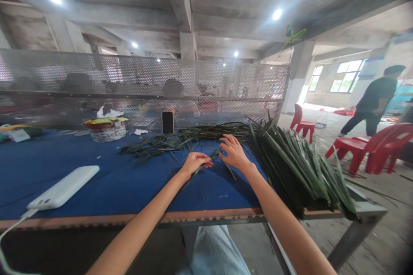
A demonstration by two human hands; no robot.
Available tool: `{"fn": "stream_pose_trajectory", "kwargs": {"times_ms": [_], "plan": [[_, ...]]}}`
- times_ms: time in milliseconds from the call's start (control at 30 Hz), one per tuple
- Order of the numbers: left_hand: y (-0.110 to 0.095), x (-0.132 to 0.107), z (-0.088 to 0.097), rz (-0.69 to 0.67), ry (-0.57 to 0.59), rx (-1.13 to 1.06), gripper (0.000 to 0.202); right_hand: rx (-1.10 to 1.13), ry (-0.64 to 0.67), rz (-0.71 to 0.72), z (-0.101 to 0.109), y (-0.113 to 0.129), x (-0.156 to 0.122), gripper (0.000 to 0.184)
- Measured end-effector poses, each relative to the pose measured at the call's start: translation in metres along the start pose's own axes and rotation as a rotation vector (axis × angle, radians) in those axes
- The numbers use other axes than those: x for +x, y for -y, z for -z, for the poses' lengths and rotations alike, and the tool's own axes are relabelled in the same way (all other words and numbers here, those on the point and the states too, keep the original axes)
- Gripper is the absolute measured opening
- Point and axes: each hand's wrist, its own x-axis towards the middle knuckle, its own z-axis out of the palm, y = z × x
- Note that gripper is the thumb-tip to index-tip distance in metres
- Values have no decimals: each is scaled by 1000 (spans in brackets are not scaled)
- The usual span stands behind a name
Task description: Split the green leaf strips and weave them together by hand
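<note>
1. Just left of the heap of long narrow green leaves (297, 167), on the blue-covered tabletop (129, 193), we had both hands close together, where the cloth lay free for working.
2. Our left hand (197, 163) was nearly closed and seemed to pinch a thin green leaf strip (206, 159), holding it low against the cloth.
3. Our right hand (234, 152) stood narrowly open, its fingers (226, 139) arched down at the strip; we could not tell whether they gripped it.
4. Further left of the heap, a looser spread of dark green leaves (180, 139) lay thinly across the tabletop, apparently within easy reach of both hands.
5. The heap's leaves lay mostly one way, which probably kept them from tangling.
6. Left of the heap, a phone (167, 122) stood upright against a perforated metal screen (145, 77), likely propped there to stay off the leaves.
7. Far left of the heap lay a white power bank (63, 187) and a woven basket (108, 135).
8. Right of the heap stood red plastic chairs (377, 146) and a standing person (374, 99).
</note>
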Motion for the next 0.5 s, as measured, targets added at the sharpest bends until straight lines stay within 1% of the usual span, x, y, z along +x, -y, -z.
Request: {"fn": "stream_pose_trajectory", "kwargs": {"times_ms": [100,233,300,333,400,500], "plan": [[0,1,0,4,-27,-3,24,7,-22,-33,1,4,2,12],[2,2,2,-5,-76,-13,25,0,-138,-99,10,1,6,24],[4,4,5,-29,-131,-30,25,-12,-175,-128,15,-1,5,26],[5,5,6,-44,-169,-45,25,-23,-169,-146,18,-2,4,27],[7,6,9,-74,-250,-88,24,-54,-93,-187,20,1,3,28],[8,7,11,-98,-322,-148,24,-95,105,-207,18,12,2,32]]}}
